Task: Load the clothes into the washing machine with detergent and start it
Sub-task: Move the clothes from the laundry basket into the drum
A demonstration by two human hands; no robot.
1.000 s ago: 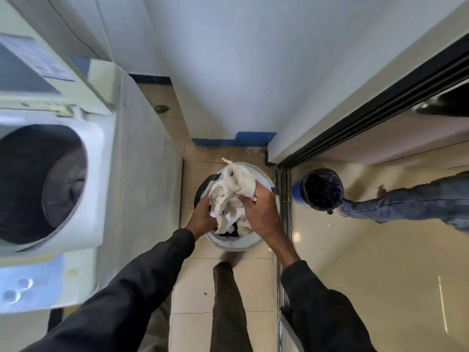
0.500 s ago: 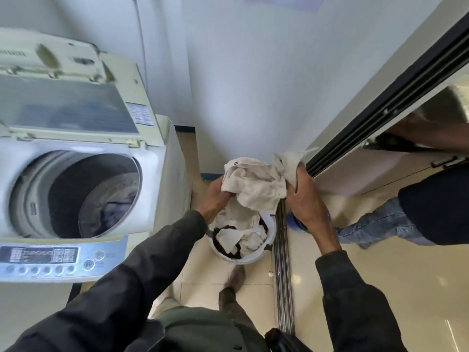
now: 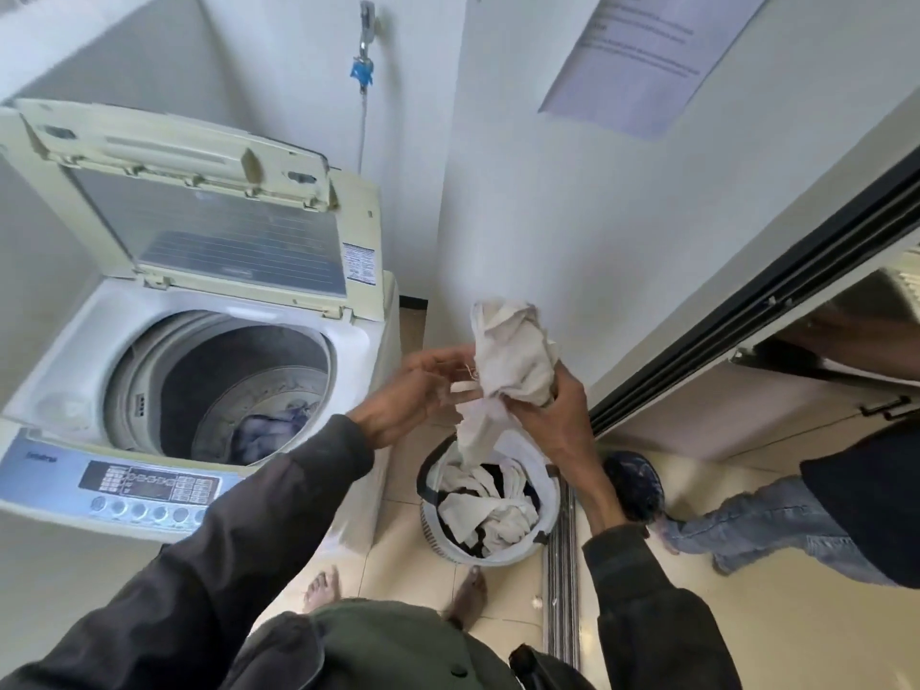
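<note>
Right hand (image 3: 552,415) grips a white cloth (image 3: 513,356) above the full basket (image 3: 432,532), left hand (image 3: 413,395) open beside it; only a blue garment (image 3: 269,430) lies in the washing machine (image 3: 361,351), detergent and start seemingly undone

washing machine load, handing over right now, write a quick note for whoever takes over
Right hand grips a white cloth above the basket, its tail hanging into it. Left hand open, fingers at the cloth's edge.
Washing machine: lid up, a blue garment in the drum.
Done: lid open, loading begun.
Left: move the cloth and the basket's remaining clothes into the drum, add detergent (none in view), shut the lid, start at the control panel.
</note>
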